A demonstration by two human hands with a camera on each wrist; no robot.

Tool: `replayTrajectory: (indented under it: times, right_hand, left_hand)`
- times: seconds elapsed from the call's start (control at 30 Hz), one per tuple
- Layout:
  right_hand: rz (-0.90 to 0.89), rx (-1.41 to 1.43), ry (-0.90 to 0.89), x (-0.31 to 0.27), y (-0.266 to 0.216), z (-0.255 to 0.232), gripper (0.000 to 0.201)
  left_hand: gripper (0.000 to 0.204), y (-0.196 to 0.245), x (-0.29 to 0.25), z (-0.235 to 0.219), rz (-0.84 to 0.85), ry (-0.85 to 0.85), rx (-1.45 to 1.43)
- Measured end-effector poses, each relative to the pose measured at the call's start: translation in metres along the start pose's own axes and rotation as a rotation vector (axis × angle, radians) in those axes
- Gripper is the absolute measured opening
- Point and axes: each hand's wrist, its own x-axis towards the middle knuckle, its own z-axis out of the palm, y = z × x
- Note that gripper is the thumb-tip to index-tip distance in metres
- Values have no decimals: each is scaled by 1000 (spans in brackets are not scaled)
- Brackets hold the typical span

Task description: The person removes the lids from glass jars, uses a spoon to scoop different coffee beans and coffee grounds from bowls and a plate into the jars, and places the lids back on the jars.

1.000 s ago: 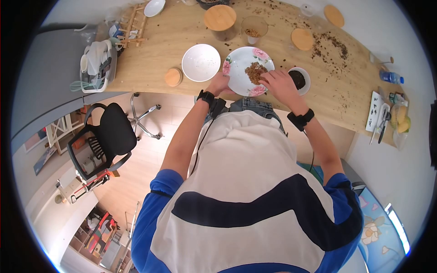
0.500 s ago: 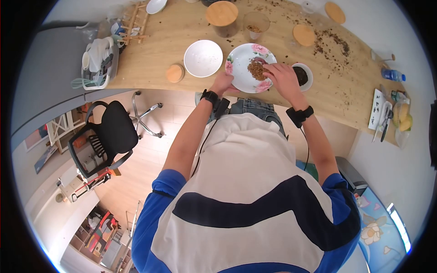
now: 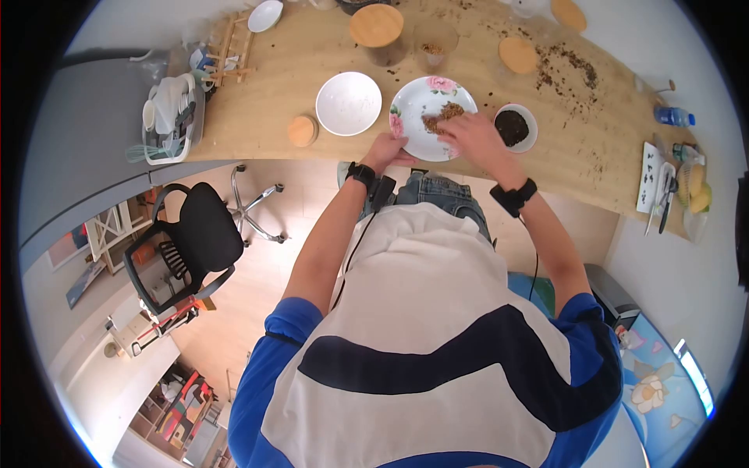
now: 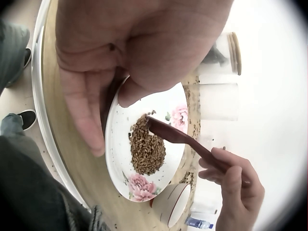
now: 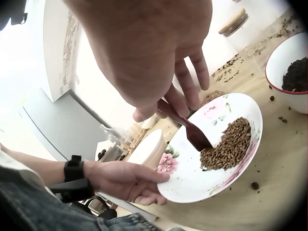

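A white plate with pink flowers (image 3: 407,99) is gripped at its left rim by the left hand (image 3: 385,153), thumb on top and fingers beneath. The right hand (image 3: 477,140) pinches the handle of a dark red-brown spatula (image 4: 169,133), whose flat blade touches a pile of brown grains (image 4: 148,153) on the plate. In the right wrist view the spatula (image 5: 196,136) meets the edge of the grains (image 5: 231,147), and the plate (image 5: 187,185) looks tilted. Right of the plate stands a red-rimmed bowl (image 3: 533,125) of dark bits.
A white bowl (image 3: 348,104) and a round wooden lid (image 3: 302,131) are left of the plate. Behind stand a wood-lidded jar (image 3: 378,30) and a clear cup (image 3: 435,47) with grains. Dark crumbs (image 3: 569,70) lie scattered at the right. A blue-labelled bottle (image 3: 674,117) is far right.
The grains on the plate have spread into a longer, uneven pile. The right hand has shifted slightly over the plate, while the left hand keeps its grip on the rim.
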Motion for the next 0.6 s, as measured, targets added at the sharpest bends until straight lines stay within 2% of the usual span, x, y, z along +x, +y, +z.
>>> replayTrajectory:
  times: [0.03, 0.1, 0.17, 0.23, 0.37, 0.43, 0.6]
  right_hand:
    - [-31, 11, -69, -3, -5, 0, 26]
    - [-90, -39, -26, -4, -7, 2, 23]
    - [21, 71, 60, 1, -15, -5, 23]
    - [9, 50, 125, 8, -12, -5, 22]
    - [34, -22, 67, 7, -7, 14, 20]
    - [-47, -6, -19, -3, -17, 11, 21]
    - [44, 17, 82, 0, -21, 9, 22]
  left_hand:
    - [35, -1, 0, 0, 6, -8, -12]
    - [34, 0, 3, -2, 6, -10, 1]
    - [34, -11, 4, -4, -13, -4, 7]
    - [33, -15, 12, -8, 27, -35, 9]
    - [29, -9, 10, -7, 9, -21, -47]
    - [33, -1, 0, -2, -49, -29, 31]
    - [35, -1, -4, 1, -21, -29, 20]
